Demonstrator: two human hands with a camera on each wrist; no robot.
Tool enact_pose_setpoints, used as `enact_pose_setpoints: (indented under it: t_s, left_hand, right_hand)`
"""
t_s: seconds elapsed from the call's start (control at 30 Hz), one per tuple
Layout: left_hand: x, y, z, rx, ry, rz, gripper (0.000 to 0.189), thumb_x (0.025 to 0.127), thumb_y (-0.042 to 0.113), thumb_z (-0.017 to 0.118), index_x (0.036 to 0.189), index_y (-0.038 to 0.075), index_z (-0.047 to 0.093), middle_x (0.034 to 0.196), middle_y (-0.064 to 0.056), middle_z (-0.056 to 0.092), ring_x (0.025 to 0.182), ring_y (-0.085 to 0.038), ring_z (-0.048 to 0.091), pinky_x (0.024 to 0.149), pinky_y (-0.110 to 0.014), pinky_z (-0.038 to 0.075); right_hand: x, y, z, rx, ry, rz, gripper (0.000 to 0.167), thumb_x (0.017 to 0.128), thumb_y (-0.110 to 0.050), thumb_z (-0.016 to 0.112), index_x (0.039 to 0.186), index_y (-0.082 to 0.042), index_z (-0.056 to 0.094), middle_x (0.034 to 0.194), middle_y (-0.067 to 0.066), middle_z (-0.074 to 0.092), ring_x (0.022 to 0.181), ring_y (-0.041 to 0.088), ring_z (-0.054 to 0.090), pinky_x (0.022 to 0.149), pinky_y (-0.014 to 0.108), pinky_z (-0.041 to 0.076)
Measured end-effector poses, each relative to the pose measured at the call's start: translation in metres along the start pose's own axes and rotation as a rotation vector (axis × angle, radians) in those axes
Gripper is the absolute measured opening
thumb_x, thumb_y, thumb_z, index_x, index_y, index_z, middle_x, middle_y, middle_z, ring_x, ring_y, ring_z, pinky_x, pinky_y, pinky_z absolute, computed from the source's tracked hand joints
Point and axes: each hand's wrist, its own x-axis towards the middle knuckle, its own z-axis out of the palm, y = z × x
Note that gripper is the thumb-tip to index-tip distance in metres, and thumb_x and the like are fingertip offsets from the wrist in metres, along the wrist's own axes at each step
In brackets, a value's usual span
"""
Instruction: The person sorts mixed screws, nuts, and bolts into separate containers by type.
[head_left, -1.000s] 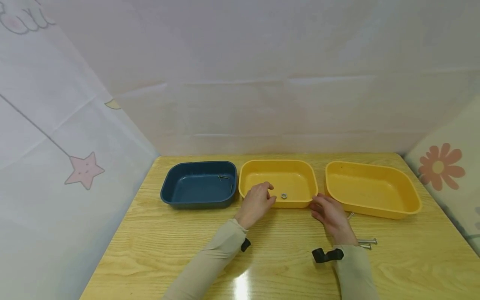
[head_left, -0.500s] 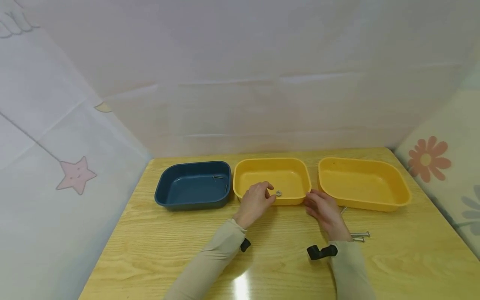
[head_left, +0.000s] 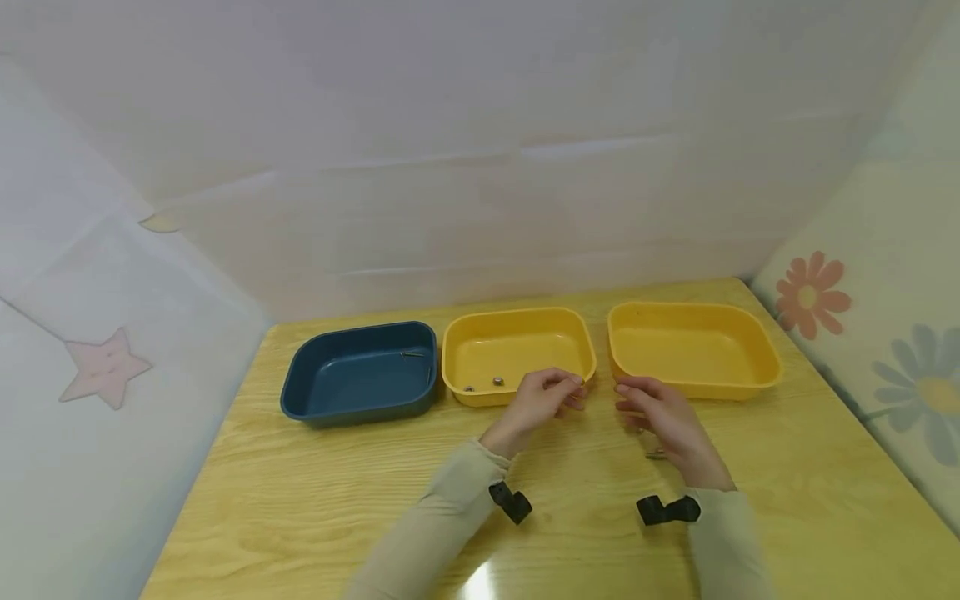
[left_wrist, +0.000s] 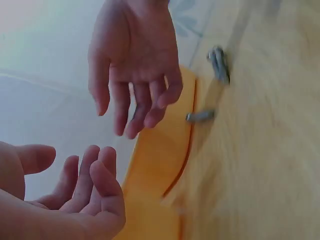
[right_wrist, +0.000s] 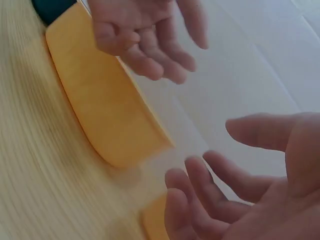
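My left hand is over the near right corner of the middle yellow bin, fingers loosely bent. Two hex nuts, one by the front wall and another to its left, lie in that bin. Level with the left hand, my right hand hovers in front of the right yellow bin. Both wrist views show the palms facing, fingers apart, with nothing in either the left hand or the right hand. Metal bolts lie on the table, partly hidden by the right hand.
A dark blue bin at the left holds thin screws. All three bins stand in a row along the back of the wooden table. Printed cloth rises behind and at both sides.
My left hand has moved right, away from the nut, and a second nut now shows in the middle bin. My right hand has come off that bin's corner. The head view has turned right.
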Motion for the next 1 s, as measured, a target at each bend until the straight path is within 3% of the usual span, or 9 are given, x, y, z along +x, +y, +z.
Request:
enact_pose_setpoints:
  t_s: [0.1,0.2,0.33,0.4,0.63,0.77,1.0]
  left_hand:
    - [0.003,-0.006,0.013,-0.156,-0.043,-0.102,0.029,0.099,0.027,0.055,0.115,0.005,0.065,0.107,-0.011,0.071,0.095,-0.022,0.069,0.084,-0.042,0.053]
    - [0.007,-0.012,0.028,-0.311,-0.063,-0.201,0.032,0.098,0.027,0.055,0.119,0.003,0.061,0.107,-0.005,0.070,0.094,-0.019,0.068,0.075,-0.031,0.050]
    - [0.017,-0.019,0.045,-0.465,-0.044,-0.291,0.031,0.097,0.026,0.057,0.120,0.005,0.059,0.107,-0.003,0.068,0.091,-0.016,0.065,0.067,-0.024,0.043]
    - [0.022,-0.021,0.052,-0.531,-0.011,-0.319,0.026,0.096,0.026,0.059,0.115,0.008,0.060,0.102,-0.002,0.068,0.087,-0.015,0.063,0.064,-0.022,0.042]
    - [0.036,-0.021,0.073,-0.697,0.145,-0.353,0.019,0.093,0.022,0.062,0.110,0.013,0.062,0.087,0.002,0.064,0.072,-0.011,0.057,0.059,-0.020,0.038]
    - [0.044,-0.022,0.084,-0.728,0.225,-0.363,0.016,0.091,0.022,0.065,0.104,0.013,0.065,0.084,0.003,0.063,0.070,-0.011,0.056,0.060,-0.020,0.037]
    - [0.058,-0.028,0.098,-0.751,0.355,-0.358,0.017,0.087,0.025,0.069,0.090,0.009,0.066,0.076,0.004,0.061,0.063,-0.009,0.053,0.058,-0.020,0.036]
  right_hand:
    - [-0.006,-0.003,-0.014,-0.100,-0.011,-0.037,0.059,0.098,-0.041,0.054,0.137,0.003,0.046,0.133,0.021,0.053,0.104,0.019,0.063,0.091,0.037,0.052]
    - [-0.012,-0.003,-0.031,-0.152,-0.013,-0.068,0.058,0.098,-0.041,0.054,0.133,0.006,0.048,0.121,0.013,0.060,0.101,0.017,0.064,0.090,0.036,0.053]
    - [-0.017,0.004,-0.056,-0.170,-0.007,-0.097,0.057,0.098,-0.038,0.054,0.130,0.009,0.048,0.106,-0.010,0.062,0.097,0.010,0.064,0.086,0.030,0.054]
    - [-0.021,0.008,-0.068,-0.205,0.000,-0.107,0.054,0.099,-0.036,0.054,0.129,0.008,0.049,0.105,-0.011,0.062,0.094,0.008,0.063,0.083,0.028,0.054]
    - [-0.030,0.031,-0.100,-0.468,0.005,-0.091,0.043,0.098,-0.030,0.056,0.124,0.004,0.057,0.116,0.017,0.062,0.089,0.013,0.059,0.072,0.028,0.052]
    - [-0.032,0.045,-0.109,-0.524,-0.032,-0.062,0.038,0.095,-0.025,0.060,0.121,0.003,0.059,0.111,0.017,0.062,0.088,0.013,0.056,0.070,0.026,0.049]
    - [-0.034,0.061,-0.110,-0.538,-0.074,-0.156,0.031,0.089,-0.015,0.067,0.115,0.002,0.063,0.111,0.018,0.065,0.090,0.011,0.056,0.071,0.022,0.047]
